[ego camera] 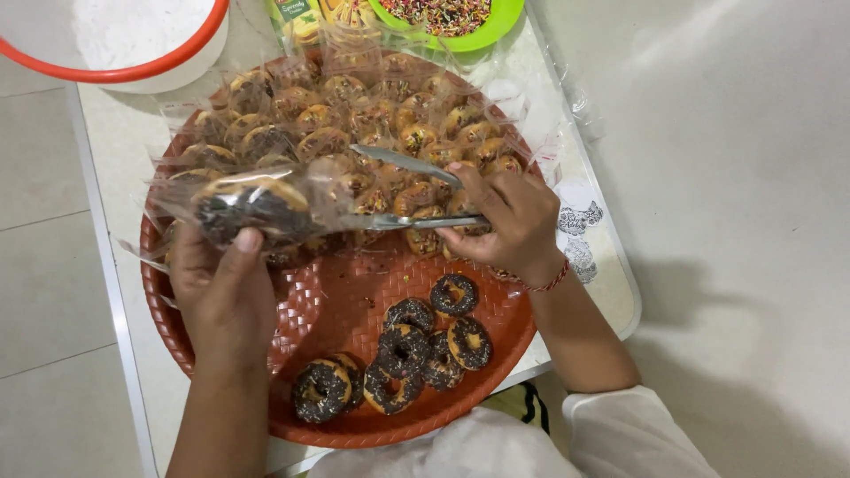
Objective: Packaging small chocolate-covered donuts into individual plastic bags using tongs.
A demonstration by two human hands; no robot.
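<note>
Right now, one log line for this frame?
left hand: holds clear bag with doughnut | right hand: holds tongs at bag mouth | orange tray: loose doughnuts, bagged ones behind

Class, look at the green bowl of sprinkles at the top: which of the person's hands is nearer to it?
Right. The right hand, holding tongs, lies below the green bowl; the left hand, holding a bagged doughnut, is farther down-left.

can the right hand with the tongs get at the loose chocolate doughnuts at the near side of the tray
Probably yes. The right hand holds the tongs just above the loose doughnuts, which lie uncovered on the red tray.
</note>
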